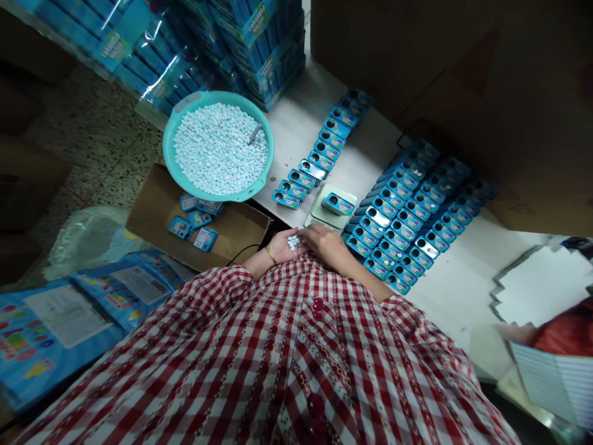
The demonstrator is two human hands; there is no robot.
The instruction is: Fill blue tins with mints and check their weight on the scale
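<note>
My left hand is palm up and cupped, with a small heap of pale blue candies in it. Against its fingers rests my right hand, its fingers bent together over the edge of the heap; whether they pinch a candy is too small to tell. Just beyond both hands, a blue tin lies on a pale green scale. A turquoise basin full of the same candies, with a grey scoop in it, stands to the upper left.
A row of blue tins runs up the white table; several more rows stand at right. A cardboard box holding tins is left of my hands. Wrapped blue packs are stacked behind the basin. A large carton stands at the back right.
</note>
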